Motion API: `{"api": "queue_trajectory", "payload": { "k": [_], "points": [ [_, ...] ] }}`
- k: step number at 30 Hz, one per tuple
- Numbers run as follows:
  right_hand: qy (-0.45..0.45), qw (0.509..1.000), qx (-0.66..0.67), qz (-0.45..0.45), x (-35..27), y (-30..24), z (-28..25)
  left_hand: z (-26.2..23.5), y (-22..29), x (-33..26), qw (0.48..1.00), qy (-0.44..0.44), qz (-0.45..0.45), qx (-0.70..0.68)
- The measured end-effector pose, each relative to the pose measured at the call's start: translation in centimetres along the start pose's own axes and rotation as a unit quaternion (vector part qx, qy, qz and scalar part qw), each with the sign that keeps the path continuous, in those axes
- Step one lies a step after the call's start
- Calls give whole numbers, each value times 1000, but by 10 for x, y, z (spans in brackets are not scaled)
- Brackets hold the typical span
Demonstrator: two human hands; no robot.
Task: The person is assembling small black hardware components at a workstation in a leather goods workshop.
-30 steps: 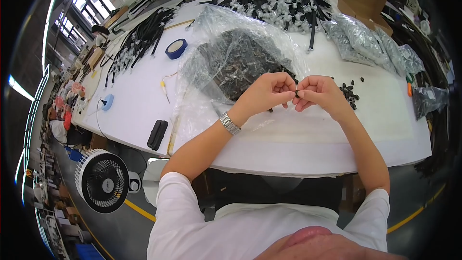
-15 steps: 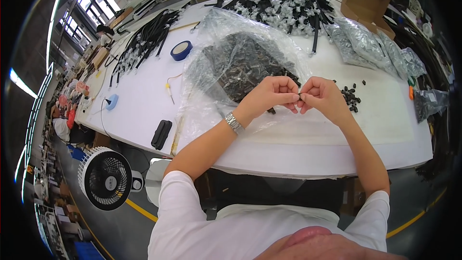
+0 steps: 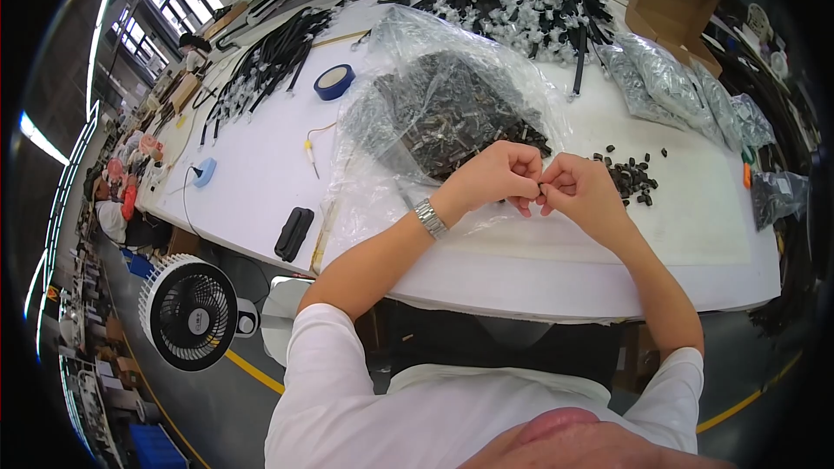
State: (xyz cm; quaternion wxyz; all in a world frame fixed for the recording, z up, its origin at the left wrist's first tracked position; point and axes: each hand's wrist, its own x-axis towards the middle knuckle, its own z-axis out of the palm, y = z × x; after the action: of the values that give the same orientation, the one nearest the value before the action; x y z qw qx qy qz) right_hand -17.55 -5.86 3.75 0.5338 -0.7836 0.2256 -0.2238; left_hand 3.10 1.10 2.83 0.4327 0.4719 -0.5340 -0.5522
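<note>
Head view: the left hand and right hand meet fingertip to fingertip over the white table, both pinching one small dark part, mostly hidden between the fingers, its shape unreadable. Just behind the hands, a crumpled clear plastic bag holds a heap of dark pieces. Loose black pieces lie right of the hands. Further back, a blue tape roll; far right, a brown cardboard box.
</note>
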Motion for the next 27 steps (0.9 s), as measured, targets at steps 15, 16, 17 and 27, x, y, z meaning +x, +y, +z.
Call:
{"api": "queue_trajectory", "payload": {
  "k": [15, 16, 17, 27],
  "points": [
    [200, 940, -149, -231, 9, 22, 5, 10, -13, 10, 955, -24, 90, -283],
    [206, 932, -151, -256, 7, 22, 4, 10, -13, 10, 954, -26, 90, -283],
    [207, 932, -152, -255, 7, 21, 4, 11, -13, 11, 951, -40, 76, -298],
    [156, 970, 17, -185, -5, 11, 6, 15, 13, -7, 987, 55, 90, -120]
  ]
}}
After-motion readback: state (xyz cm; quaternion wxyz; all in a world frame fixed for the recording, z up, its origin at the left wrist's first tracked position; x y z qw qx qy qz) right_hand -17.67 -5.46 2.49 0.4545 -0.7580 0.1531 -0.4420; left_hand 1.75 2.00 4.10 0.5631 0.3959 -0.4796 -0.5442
